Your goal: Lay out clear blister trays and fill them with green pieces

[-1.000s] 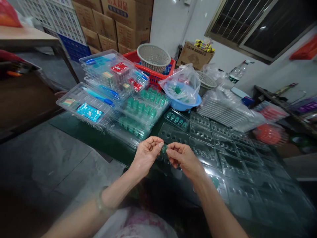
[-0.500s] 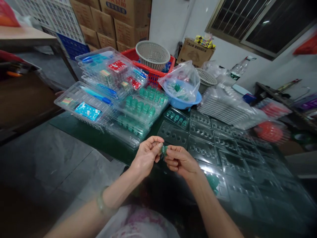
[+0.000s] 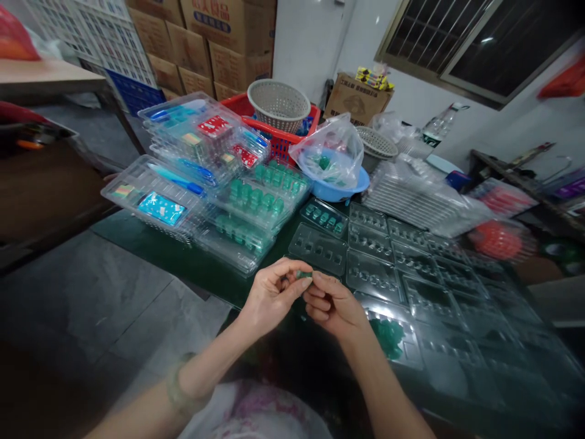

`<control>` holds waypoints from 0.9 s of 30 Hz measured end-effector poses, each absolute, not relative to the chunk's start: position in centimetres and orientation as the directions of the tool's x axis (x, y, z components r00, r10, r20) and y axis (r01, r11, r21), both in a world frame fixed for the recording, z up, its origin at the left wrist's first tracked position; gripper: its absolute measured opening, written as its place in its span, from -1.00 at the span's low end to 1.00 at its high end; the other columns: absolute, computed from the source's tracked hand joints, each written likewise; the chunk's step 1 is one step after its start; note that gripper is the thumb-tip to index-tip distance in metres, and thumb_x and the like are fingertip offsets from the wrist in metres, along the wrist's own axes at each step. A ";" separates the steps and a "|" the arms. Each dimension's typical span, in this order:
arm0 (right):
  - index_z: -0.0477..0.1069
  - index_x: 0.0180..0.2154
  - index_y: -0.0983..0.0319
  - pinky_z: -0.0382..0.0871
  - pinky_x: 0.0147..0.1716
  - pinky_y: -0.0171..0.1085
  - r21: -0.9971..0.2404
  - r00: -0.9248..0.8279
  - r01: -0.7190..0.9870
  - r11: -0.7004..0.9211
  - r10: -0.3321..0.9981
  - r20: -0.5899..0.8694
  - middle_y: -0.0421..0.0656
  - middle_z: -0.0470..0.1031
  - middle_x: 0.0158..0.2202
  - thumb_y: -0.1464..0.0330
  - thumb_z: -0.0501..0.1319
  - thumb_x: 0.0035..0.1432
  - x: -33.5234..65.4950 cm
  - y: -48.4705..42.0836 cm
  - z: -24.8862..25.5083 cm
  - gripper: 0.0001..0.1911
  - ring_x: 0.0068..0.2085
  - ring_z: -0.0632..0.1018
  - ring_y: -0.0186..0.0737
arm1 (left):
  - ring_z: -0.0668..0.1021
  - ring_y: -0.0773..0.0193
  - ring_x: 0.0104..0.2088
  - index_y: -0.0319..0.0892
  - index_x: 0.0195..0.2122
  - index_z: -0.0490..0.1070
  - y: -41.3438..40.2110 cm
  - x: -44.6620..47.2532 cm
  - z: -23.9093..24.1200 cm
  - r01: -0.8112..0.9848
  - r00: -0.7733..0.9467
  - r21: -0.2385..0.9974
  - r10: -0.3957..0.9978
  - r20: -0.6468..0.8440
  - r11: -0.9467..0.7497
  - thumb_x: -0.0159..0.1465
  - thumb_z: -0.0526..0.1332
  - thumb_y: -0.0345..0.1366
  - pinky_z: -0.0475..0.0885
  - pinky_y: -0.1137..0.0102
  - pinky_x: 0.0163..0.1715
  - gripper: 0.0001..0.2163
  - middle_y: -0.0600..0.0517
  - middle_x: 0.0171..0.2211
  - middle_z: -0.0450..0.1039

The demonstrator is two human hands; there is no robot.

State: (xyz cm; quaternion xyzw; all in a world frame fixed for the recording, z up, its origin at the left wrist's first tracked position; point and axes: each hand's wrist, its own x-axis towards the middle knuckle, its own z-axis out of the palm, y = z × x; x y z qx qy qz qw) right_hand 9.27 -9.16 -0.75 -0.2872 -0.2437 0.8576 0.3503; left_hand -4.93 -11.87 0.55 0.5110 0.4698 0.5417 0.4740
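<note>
My left hand [image 3: 270, 296] and my right hand [image 3: 333, 305] meet above the near edge of the green table [image 3: 183, 259]. Both pinch one small green piece [image 3: 303, 275] between their fingertips. Just beyond the hands lie clear plastic blister trays [image 3: 320, 249] in rows with hollow pockets. A small heap of green pieces [image 3: 387, 336] sits on a tray to the right of my right hand. A bracelet circles my left wrist.
Stacks of filled clear trays [image 3: 249, 201] with green, red and blue items stand at the left. A blue bowl in a plastic bag [image 3: 331, 161], a red basket [image 3: 278, 134] with a grey colander and cardboard boxes [image 3: 219, 42] are behind. A pile of clear trays [image 3: 415, 198] lies at right.
Both hands have stayed together on the green piece, shifting slightly nearer and turning it between the fingertips. The view has tilted a little.
</note>
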 end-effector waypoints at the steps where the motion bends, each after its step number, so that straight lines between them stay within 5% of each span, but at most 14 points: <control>1: 0.24 -0.49 0.28 -0.20 -0.76 -0.52 -0.596 -0.611 -0.473 -0.649 0.729 -0.310 -0.38 -0.03 -0.64 0.35 0.24 0.03 9.3 -9.2 -0.9 -0.80 -0.67 -0.04 -0.56 | 0.33 0.45 -0.53 -0.22 -0.34 0.48 -11.8 -4.8 0.3 -0.054 -0.030 0.993 0.994 0.102 -0.104 0.10 0.26 -0.33 0.23 0.52 -0.57 -0.88 0.09 -0.51 0.27; 6: 0.14 -0.54 0.26 -0.22 -0.76 -0.51 -0.663 -0.647 -0.381 -0.645 0.698 -0.307 -0.40 -0.06 -0.65 0.32 0.26 0.01 9.8 -9.5 -1.0 -0.70 -0.68 -0.07 -0.57 | 0.27 0.52 -0.67 -0.22 -0.39 0.47 -11.7 -4.6 -0.6 -0.368 0.068 0.921 0.991 -0.115 0.132 -0.01 0.34 -0.33 0.12 0.55 -0.72 -0.85 0.11 -0.56 0.34; 11: 0.11 -0.54 0.25 -0.23 -0.74 -0.50 -0.702 -0.658 -0.304 -0.644 0.675 -0.334 -0.40 -0.08 -0.64 0.27 0.25 0.02 10.2 -9.8 -0.8 -0.67 -0.67 -0.06 -0.56 | 0.24 0.58 -0.72 -0.26 -0.45 0.48 -11.6 -5.2 -0.4 -0.587 0.230 0.688 0.903 -0.364 0.427 -0.12 0.39 -0.45 0.04 0.61 -0.75 -0.82 0.13 -0.65 0.32; 14: 0.12 -0.54 0.25 -0.23 -0.74 -0.49 -0.679 -0.682 -0.290 -0.674 0.644 -0.348 -0.40 -0.06 -0.64 0.24 0.27 -0.01 10.3 -9.8 -1.1 -0.66 -0.67 -0.07 -0.57 | 0.23 0.59 -0.73 -0.27 -0.45 0.50 -11.7 -5.5 -0.5 -0.656 0.327 0.540 0.843 -0.427 0.527 -0.14 0.40 -0.49 0.01 0.63 -0.75 -0.81 0.14 -0.69 0.28; 17: 0.14 -0.55 0.25 -0.22 -0.74 -0.48 -0.707 -0.665 -0.247 -0.662 0.647 -0.373 -0.39 -0.02 -0.64 0.23 0.27 -0.04 10.3 -9.6 -1.3 -0.66 -0.67 -0.05 -0.57 | 0.29 0.56 -0.70 -0.29 -0.42 0.50 -11.8 -5.6 -0.7 -0.671 0.320 0.530 0.847 -0.424 0.519 -0.12 0.39 -0.48 0.09 0.63 -0.73 -0.81 0.11 -0.67 0.30; 20: 0.28 -0.45 0.26 -0.16 -0.75 -0.48 -0.867 -0.469 -0.140 -0.478 0.804 -0.367 -0.37 0.08 -0.64 0.25 0.26 -0.02 10.2 -9.5 -1.0 -0.77 -0.68 0.04 -0.54 | 0.38 0.49 -0.61 -0.29 -0.37 0.50 -11.7 -5.5 -1.0 -0.620 0.209 0.682 0.920 -0.333 0.388 -0.02 0.35 -0.41 0.25 0.58 -0.63 -0.83 0.05 -0.57 0.40; 23: 0.35 -0.19 0.19 0.06 -0.69 -0.45 -0.990 -0.216 0.031 -0.138 0.966 -0.141 -0.28 0.28 -0.49 0.30 0.23 0.00 10.0 -9.8 -0.5 -0.73 -0.61 0.23 -0.49 | 0.40 0.48 -0.58 -0.26 -0.35 0.49 -11.6 -5.3 -1.1 -0.546 0.113 0.788 0.957 -0.267 0.285 0.02 0.33 -0.38 0.27 0.57 -0.58 -0.85 0.06 -0.53 0.41; 27: 0.41 -0.16 0.12 0.24 -0.49 -0.37 -0.941 -0.265 0.257 0.220 0.952 0.150 -0.20 0.36 -0.28 0.39 0.21 0.02 10.0 -10.2 0.2 -0.73 -0.47 0.36 -0.41 | 0.38 0.48 -0.59 -0.25 -0.32 0.46 -11.5 -5.1 -0.9 -0.509 0.095 0.817 0.961 -0.260 0.271 0.04 0.31 -0.34 0.26 0.57 -0.59 -0.82 0.08 -0.53 0.41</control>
